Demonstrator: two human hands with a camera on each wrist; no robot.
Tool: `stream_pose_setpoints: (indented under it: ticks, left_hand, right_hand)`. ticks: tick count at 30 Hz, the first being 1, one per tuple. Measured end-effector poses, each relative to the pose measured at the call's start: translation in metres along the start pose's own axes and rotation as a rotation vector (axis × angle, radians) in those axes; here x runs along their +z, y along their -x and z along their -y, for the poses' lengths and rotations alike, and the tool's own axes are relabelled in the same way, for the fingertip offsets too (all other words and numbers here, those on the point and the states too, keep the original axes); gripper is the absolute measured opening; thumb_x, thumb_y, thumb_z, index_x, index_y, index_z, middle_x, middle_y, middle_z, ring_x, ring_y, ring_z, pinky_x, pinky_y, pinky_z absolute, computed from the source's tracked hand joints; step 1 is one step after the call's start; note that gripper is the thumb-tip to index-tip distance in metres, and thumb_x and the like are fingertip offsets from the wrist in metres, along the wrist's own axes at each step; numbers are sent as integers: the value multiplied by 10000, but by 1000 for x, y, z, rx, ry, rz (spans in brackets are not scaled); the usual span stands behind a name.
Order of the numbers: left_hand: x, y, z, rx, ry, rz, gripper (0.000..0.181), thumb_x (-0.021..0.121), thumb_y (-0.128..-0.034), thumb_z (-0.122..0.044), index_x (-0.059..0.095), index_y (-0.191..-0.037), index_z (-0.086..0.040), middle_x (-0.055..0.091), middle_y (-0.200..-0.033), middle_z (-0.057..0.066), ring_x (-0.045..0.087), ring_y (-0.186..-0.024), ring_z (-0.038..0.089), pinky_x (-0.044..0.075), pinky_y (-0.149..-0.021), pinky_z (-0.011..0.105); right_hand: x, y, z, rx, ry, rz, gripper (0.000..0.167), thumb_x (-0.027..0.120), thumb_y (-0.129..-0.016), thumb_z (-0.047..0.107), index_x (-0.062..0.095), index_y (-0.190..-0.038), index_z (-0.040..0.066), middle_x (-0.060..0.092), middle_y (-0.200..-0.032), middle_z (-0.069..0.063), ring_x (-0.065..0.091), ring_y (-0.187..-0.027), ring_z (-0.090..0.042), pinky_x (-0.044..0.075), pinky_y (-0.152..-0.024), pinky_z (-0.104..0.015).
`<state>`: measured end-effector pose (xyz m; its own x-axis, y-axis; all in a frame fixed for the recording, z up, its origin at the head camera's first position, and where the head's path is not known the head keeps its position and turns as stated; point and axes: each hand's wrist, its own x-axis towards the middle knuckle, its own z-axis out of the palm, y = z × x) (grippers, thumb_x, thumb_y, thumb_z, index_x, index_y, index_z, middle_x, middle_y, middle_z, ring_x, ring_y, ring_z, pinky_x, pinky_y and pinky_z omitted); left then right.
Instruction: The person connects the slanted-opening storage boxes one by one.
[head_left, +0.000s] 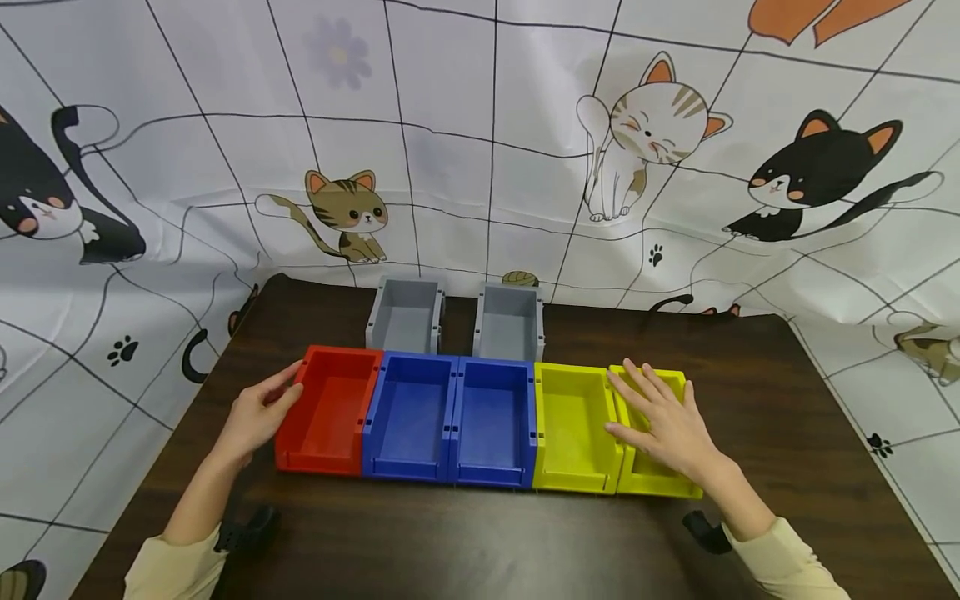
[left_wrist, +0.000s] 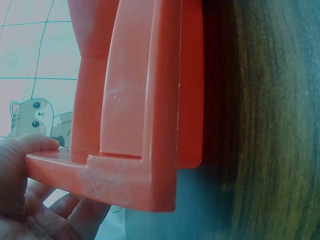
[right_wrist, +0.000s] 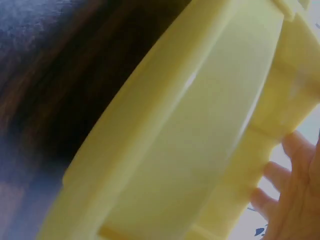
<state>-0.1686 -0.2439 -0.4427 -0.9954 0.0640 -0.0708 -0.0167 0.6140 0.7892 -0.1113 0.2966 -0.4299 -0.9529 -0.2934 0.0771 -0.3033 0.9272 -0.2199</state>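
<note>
A red storage bin [head_left: 333,408] stands at the left end of a row of bins on the table. My left hand [head_left: 258,415] pinches its left side wall, thumb at the inner side and fingers outside; the left wrist view shows the same grip on the red bin [left_wrist: 127,100]. At the row's other end is the right yellow bin [head_left: 651,479]. Over it my right hand [head_left: 667,423] lies with spread, straight fingers, the tips near the wall shared with the left yellow bin [head_left: 573,417]. Whether they touch it cannot be told.
Between red and yellow stand a left blue bin [head_left: 412,408] and a right blue bin [head_left: 493,412], side by side. Behind them are a left grey bin [head_left: 407,315] and a right grey bin [head_left: 510,321]. A cat-print curtain [head_left: 450,167] hangs behind the dark wooden table [head_left: 465,542].
</note>
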Motion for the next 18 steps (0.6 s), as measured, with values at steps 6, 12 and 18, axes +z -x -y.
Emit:
stream_pose_setpoints:
  ticks: [6, 12, 18]
  left_hand:
    - [1, 3, 2, -6, 9, -4, 522, 455, -993, -309, 359, -1437, -49, 455, -1314, 326, 525, -1045, 382, 497, -811, 493]
    - [0, 5, 3, -8, -3, -2, 529, 453, -993, -315, 358, -1436, -44, 462, -1304, 324, 514, -1034, 370, 487, -814, 494]
    - [-1, 1, 0, 2, 14, 8, 527, 460, -991, -313, 357, -1441, -57, 481, -1290, 313, 524, -1034, 358, 500, -788, 440]
  right_hand:
    - [10, 0, -2, -2, 11, -2, 745, 547, -877, 546, 269, -1494, 233, 201, -1546, -87, 181, -1389, -356, -23, -995, -713]
    - [11, 1, 0, -11, 23, 14, 738, 530, -889, 545, 252, -1498, 237, 198, -1546, -93, 184, -1388, -356, -40, -994, -709]
    - [-14, -12, 2, -66, 80, 52, 674, 566, -877, 526, 426, -1424, 157, 376, -1455, -152, 377, -1283, -397, 235, -967, -684]
